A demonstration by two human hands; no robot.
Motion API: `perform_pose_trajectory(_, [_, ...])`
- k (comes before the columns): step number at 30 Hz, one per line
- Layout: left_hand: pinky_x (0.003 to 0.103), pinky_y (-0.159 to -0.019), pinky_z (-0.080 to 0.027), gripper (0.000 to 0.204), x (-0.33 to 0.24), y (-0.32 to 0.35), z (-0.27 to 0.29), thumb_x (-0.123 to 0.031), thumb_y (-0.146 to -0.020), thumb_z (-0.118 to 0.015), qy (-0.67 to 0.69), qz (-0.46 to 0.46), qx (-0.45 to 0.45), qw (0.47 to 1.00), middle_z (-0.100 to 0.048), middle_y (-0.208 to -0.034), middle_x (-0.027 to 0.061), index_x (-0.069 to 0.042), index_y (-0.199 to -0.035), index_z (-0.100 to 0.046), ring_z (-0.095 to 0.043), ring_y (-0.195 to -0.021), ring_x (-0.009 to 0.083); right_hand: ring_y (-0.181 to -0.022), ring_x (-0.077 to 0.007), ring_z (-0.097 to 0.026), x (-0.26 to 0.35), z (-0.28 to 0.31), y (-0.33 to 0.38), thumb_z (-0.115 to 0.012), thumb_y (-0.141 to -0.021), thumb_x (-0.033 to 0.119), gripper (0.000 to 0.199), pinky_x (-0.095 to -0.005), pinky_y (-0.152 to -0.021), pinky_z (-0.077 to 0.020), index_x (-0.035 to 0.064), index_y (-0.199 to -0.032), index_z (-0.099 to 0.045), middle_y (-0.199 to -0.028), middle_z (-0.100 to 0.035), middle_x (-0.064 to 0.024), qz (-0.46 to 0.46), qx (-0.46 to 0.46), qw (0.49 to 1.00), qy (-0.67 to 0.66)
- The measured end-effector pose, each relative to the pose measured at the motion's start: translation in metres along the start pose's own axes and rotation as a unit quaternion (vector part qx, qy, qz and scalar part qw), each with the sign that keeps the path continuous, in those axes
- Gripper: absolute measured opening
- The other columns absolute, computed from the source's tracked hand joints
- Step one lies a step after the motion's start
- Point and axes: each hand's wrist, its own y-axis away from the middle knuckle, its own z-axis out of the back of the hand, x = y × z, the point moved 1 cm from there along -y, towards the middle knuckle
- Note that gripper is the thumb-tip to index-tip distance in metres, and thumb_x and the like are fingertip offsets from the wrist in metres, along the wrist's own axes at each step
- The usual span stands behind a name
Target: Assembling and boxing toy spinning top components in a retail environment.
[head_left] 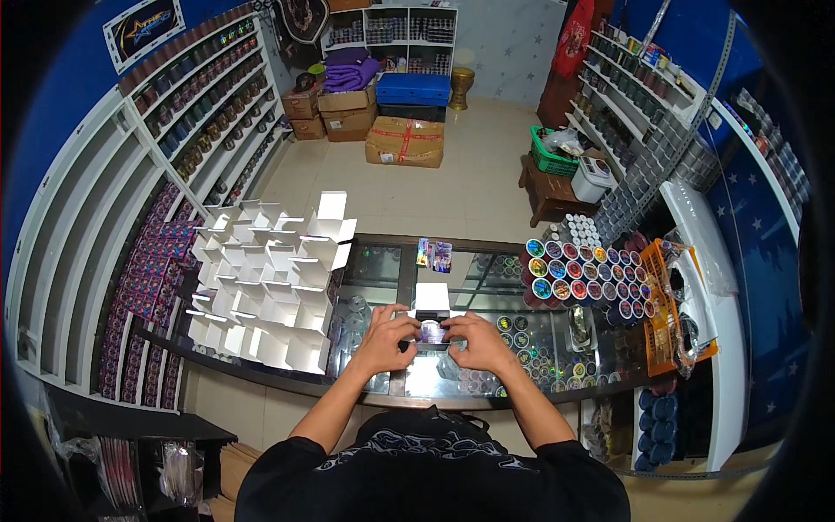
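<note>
A small white-lined carton (432,297) stands in front of me on the glass counter, its top flap raised and side flaps spread. Inside its mouth shows a pale, round-topped container (431,329), partly hidden by the carton's edges. My left hand (385,339) pinches the carton's left side with bent fingers. On the opposite side, my right hand (479,342) grips it the same way, thumb toward me. Just beyond the carton lie small shiny printed cards or packets (434,255). To the left are many open white cartons (261,287) packed in rows, their flaps up.
On the counter's right stand rows of round-lidded jars (587,271), beside an orange plastic basket (670,304). A clear-wrapped item (580,326) lies near them. Printed boxes (152,270) are stacked at the left. The glass counter (374,383) has a dark front edge close to me.
</note>
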Motion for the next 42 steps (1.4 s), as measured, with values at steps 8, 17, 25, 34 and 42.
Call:
perform_pose_trajectory(8, [0.043, -0.098, -0.033, 0.020, 0.002, 0.005, -0.012, -0.017, -0.065, -0.063, -0.007, -0.031, 0.025, 0.999, -0.067, -0.097, 0.0048, -0.005, -0.080, -0.067, -0.051, -0.112, 0.0283, -0.104, -0.0300, -0.058, -0.006, -0.005, 0.004, -0.060, -0.071, 0.017, 0.024, -0.0390, -0.097, -0.0434, 0.0037, -0.088, -0.070, -0.113, -0.065, -0.0076, 0.005, 0.018, 0.999, 0.039])
perform_pose_trajectory(17, [0.045, -0.098, -0.032, 0.018, 0.002, 0.003, -0.011, -0.018, -0.067, -0.063, -0.026, -0.038, 0.013, 0.999, -0.065, -0.094, 0.0051, -0.004, -0.079, -0.065, -0.051, -0.111, 0.0280, -0.101, -0.0276, -0.059, -0.004, -0.007, 0.001, -0.060, -0.071, 0.019, 0.023, -0.0380, -0.091, -0.0466, 0.0051, -0.087, -0.070, -0.112, -0.064, -0.0075, 0.037, 0.033, 0.994, 0.103])
perform_pose_trajectory(25, [0.047, -0.100, -0.030, 0.017, 0.002, 0.003, -0.015, -0.019, -0.070, -0.062, -0.050, -0.034, 0.038, 0.997, -0.065, -0.092, 0.0048, -0.006, -0.081, -0.065, -0.051, -0.111, 0.0278, -0.100, -0.0275, -0.058, -0.002, -0.009, -0.003, -0.062, -0.070, 0.019, 0.028, -0.0395, -0.089, -0.0471, 0.0049, -0.093, -0.070, -0.111, -0.063, -0.0080, 0.029, 0.086, 0.985, 0.148])
perform_pose_trajectory(34, [0.051, -0.099, -0.028, 0.020, -0.001, 0.002, -0.014, -0.020, -0.072, -0.062, -0.091, -0.029, 0.069, 0.993, -0.063, -0.092, 0.0046, -0.007, -0.085, -0.066, -0.050, -0.112, 0.0264, -0.096, -0.0291, -0.059, -0.004, -0.013, -0.006, -0.065, -0.070, 0.020, 0.027, -0.0423, -0.083, -0.0498, 0.0033, -0.090, -0.069, -0.102, -0.062, -0.0101, 0.036, 0.095, 0.980, 0.169])
perform_pose_trajectory(42, [0.051, -0.101, -0.027, 0.019, 0.004, 0.005, -0.018, -0.021, -0.072, -0.064, -0.089, -0.056, 0.060, 0.993, -0.062, -0.094, 0.0047, -0.007, -0.085, -0.066, -0.049, -0.113, 0.0256, -0.099, -0.0286, -0.059, -0.002, -0.016, -0.009, -0.067, -0.067, 0.016, 0.028, -0.0417, -0.085, -0.0489, 0.0069, -0.093, -0.070, -0.103, -0.062, -0.0072, 0.014, 0.120, 0.973, 0.198])
